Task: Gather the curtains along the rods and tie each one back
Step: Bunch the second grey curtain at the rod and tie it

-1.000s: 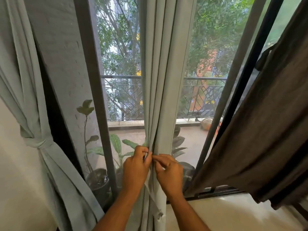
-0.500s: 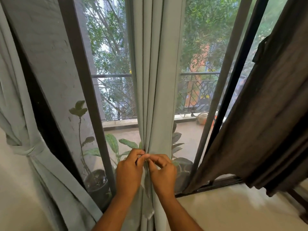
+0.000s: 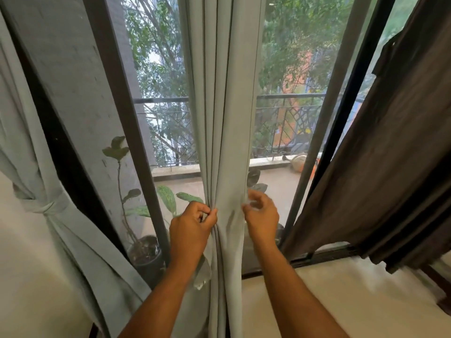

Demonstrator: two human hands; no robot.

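Observation:
The pale grey-green middle curtain (image 3: 224, 118) hangs gathered into narrow folds in front of the window. My left hand (image 3: 190, 228) pinches its left folds between thumb and fingers. A loose pale strip end (image 3: 202, 276) dangles just below that wrist. My right hand (image 3: 261, 215) is at the curtain's right edge, blurred, with fingers curled on a bit of pale fabric. A matching curtain (image 3: 80, 252) at the left is bound by a knotted tie (image 3: 48, 206). A dark brown curtain (image 3: 390, 167) hangs loose at the right.
Dark window frame posts (image 3: 127, 132) stand on both sides of the middle curtain. Potted plants (image 3: 146, 252) sit on the balcony behind the glass, with a railing (image 3: 290, 96) beyond. A pale surface (image 3: 341, 301) lies below the sill at the right.
My hands were pinched together at the front of the middle curtain. They have moved apart, the left to its left folds and the right to its right edge.

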